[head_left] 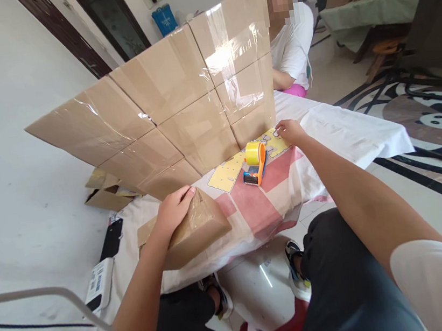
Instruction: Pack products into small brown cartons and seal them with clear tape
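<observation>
My left hand (176, 208) grips a brown cardboard box (203, 233) from above, its fingers laid over the top near the far edge. The box stands at the table's near edge. My right hand (290, 131) is at the table with bent fingers, beside the lower right corner of a wall of stacked, taped cardboard boxes (185, 113). Its fingertips are slightly apart over a yellow patterned part of the cloth, and nothing shows between them. Between my hands stands an orange and blue tape dispenser (256, 163) with a yellow roll.
A white, red and yellow tablecloth (257, 212) covers the table. To the left are a power strip (100, 284), a black flat item (111, 238) and an open carton (108, 194). A person in a white shirt (296, 41) sits behind the box wall. A white cable (58, 291) crosses lower left.
</observation>
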Available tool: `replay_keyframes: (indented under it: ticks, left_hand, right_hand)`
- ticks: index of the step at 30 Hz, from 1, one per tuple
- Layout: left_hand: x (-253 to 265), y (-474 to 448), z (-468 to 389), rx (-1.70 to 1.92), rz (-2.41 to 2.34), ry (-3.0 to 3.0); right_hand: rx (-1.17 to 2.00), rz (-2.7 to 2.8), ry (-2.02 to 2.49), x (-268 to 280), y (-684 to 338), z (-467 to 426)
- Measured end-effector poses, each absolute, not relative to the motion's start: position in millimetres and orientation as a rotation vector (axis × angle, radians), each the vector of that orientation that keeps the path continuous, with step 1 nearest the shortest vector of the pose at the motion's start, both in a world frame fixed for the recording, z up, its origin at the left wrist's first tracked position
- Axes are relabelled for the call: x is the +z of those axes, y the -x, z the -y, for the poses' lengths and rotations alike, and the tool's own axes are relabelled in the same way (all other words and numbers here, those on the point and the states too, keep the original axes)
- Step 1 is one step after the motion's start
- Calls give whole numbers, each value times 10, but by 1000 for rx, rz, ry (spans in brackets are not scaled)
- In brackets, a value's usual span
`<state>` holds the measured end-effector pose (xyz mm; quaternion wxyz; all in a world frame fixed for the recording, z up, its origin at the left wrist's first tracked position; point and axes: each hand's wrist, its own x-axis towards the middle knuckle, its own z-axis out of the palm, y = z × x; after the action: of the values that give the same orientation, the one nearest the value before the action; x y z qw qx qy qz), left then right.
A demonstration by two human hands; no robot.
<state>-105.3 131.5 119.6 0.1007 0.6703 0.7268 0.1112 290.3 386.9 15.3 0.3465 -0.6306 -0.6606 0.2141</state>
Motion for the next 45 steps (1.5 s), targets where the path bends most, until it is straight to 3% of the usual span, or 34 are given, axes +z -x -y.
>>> replay_keyframes:
  ticks: [5,11,16,20,37,45]
  left_hand:
    - [1207,1040,-1303,325,-2146,-1980]
    - [1206,1033,-1295,383,-2105,-2002]
    - [1195,1041,-1307,367,-2117,-2007]
    - [1164,1070,-1325,361,-2104,-2017]
    - [1140,1090,-1341,410,-2078,-2027]
    - [1156,1068,-1320,406,-2103,-2017]
  right_hand:
    - [593,1660,1420,529,-2718,-3840]
    - [968,1621,665,1060,-1937,-3490]
    - [1579,1870,323,666,-1204,-2803]
    - [1815,1950,177,200,-953,-2370]
    - [1866,1746,105,61,-840,-2177]
    - [1533,1814,411,13,-903,-2055]
